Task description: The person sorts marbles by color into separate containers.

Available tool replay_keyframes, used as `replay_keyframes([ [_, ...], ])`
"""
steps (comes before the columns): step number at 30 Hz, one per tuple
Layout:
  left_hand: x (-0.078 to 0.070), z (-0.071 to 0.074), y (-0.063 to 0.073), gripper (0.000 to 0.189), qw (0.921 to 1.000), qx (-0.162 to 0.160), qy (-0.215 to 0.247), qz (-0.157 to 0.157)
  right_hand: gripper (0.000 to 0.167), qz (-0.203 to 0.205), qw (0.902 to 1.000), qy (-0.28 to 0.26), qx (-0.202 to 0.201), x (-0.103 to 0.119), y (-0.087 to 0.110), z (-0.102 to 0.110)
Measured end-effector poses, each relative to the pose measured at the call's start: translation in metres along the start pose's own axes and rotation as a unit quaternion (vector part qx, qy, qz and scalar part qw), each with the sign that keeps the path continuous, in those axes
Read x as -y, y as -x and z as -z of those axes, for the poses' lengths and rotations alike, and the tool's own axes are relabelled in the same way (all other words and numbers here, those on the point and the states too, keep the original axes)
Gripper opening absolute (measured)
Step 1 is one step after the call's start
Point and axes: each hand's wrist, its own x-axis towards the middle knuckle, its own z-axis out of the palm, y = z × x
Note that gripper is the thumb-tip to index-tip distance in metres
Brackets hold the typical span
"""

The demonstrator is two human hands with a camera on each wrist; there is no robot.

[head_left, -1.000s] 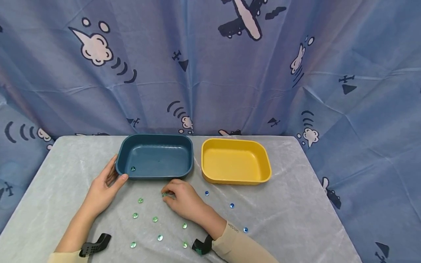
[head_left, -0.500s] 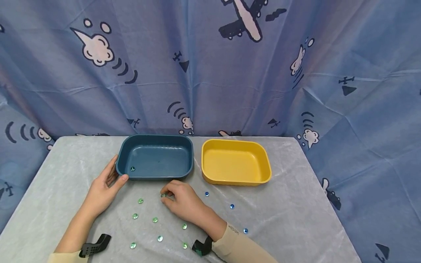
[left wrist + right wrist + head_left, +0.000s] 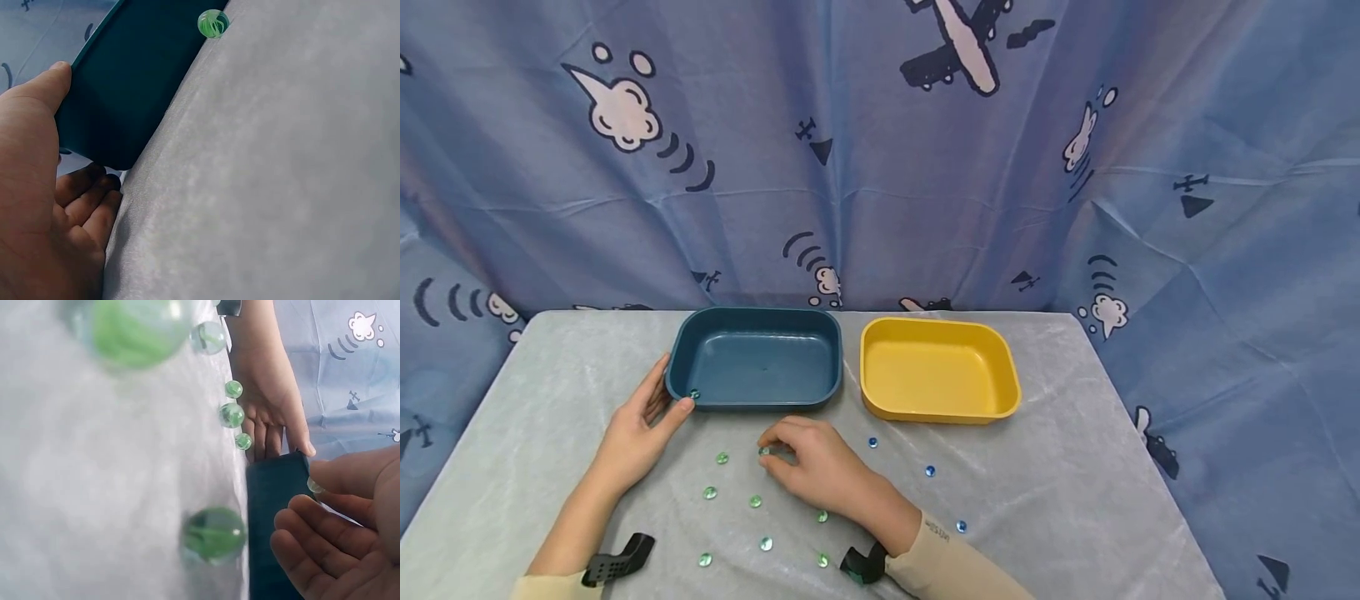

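At the left end of the teal plastic tray (image 3: pixel 767 406), my left hand (image 3: pixel 638 431) grips the corner, thumb at the rim and fingers along the side. My right hand (image 3: pixel 816 462) pinches a clear marble with green swirls (image 3: pixel 314 485) between thumb and index finger, just in front of that tray. The other fingers (image 3: pixel 325 540) of this hand are loosely bent. A single marble (image 3: pixel 695 394) lies inside the teal tray near its front left corner. Several green-swirled marbles (image 3: pixel 756 501) are scattered on the grey cloth in front of and between my hands.
To the right of the teal tray stands a yellow tray (image 3: pixel 940 415). Blue marbles (image 3: pixel 930 471) are spread on the cloth in front of it. A blue patterned curtain (image 3: pixel 880 167) hangs behind the grey-covered table (image 3: pixel 1075 500).
My right hand has moved slightly left and toward me with the pinched marble. The marble inside the teal tray has rolled toward the front left corner. My left hand has stayed in place.
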Motion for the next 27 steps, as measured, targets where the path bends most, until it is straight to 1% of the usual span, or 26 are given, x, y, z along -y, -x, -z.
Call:
replay_keyframes([
  [4,0.0,0.001,0.0,0.086,1.0,-0.001,-0.001,0.003,0.017,0.011,0.9999,-0.004,0.003,0.004,0.0,0.003],
  [9,0.0,0.0,-0.001,0.086,1.0,0.001,0.001,0.0,0.017,0.031,0.9994,-0.002,-0.014,0.009,-0.001,0.008],
  [13,-0.001,0.0,0.0,0.086,1.0,0.001,0.004,-0.002,0.015,0.049,0.9982,-0.007,-0.035,0.011,-0.003,0.012],
  [17,-0.001,0.001,0.001,0.086,1.0,0.0,0.004,0.001,0.014,0.071,0.995,-0.023,-0.067,0.015,-0.007,0.018],
  [20,-0.001,0.001,0.001,0.086,1.0,-0.001,0.002,0.003,0.015,0.073,0.9929,-0.039,-0.086,0.014,-0.01,0.021],
  [27,-0.002,0.001,0.001,0.086,1.0,0.0,0.002,0.004,0.013,0.06,0.9909,-0.055,-0.107,0.011,-0.017,0.029],
])
